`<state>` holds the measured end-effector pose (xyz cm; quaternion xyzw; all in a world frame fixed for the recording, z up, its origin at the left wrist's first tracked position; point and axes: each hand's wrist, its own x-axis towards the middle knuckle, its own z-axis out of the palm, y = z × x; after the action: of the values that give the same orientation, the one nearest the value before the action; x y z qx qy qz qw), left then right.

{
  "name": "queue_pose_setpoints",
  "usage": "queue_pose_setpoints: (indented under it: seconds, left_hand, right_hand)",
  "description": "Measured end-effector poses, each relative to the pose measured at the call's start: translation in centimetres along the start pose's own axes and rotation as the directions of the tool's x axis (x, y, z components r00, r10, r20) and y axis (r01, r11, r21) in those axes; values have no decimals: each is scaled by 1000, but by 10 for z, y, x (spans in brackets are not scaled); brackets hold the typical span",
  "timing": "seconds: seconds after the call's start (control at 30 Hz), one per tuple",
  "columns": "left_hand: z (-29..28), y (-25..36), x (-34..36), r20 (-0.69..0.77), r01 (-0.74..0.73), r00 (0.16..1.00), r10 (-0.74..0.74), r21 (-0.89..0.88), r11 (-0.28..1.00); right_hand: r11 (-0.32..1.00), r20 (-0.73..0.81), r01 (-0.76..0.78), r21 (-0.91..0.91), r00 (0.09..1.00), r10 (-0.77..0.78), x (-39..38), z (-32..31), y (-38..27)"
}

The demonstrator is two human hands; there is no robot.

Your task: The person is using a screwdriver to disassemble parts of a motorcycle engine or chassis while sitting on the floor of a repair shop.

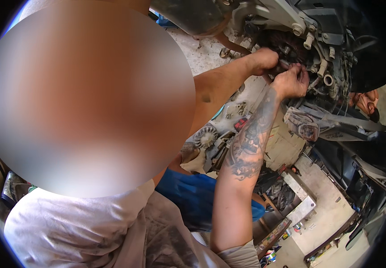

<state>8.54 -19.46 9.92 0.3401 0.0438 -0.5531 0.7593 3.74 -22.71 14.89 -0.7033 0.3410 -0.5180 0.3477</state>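
Observation:
My left hand reaches in from the left and is closed like a fist beside the exposed workings of a grimy vehicle engine. Just below and to its right, my right hand has its thumb and fingertips pressed together at the engine. Whatever either hand grips is small and hidden by the fingers. Close above them is a dark round part with a metal stud in its middle. A short open pipe end and several hoses sit to the right of my right hand.
A finned metal disc lies among loose parts on the floor below. A scuffed metal bracket juts out under the engine. Lower right are a pale bench edge and dark panels. Blue cloth shows between my arms. A blurred oval hides the left.

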Motion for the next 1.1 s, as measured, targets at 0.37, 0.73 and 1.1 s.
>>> queue_pose_setpoints:
  seconds: [0.37,0.73,1.1]
  left_hand:
    - [4,4,8,184,41,983,-20,-111,993]
    - [2,13,-14,112,-52,993,42,80,995]
    - [3,-4,22,13,-50,999,50,46,998]
  right_hand:
    - [976,132,48,-211,991,-20,17,-18,9]
    - [945,189,82,-318,982,-21,17,-22,5]
    - [986,185,115,-125,978,-91,18,-14,8]
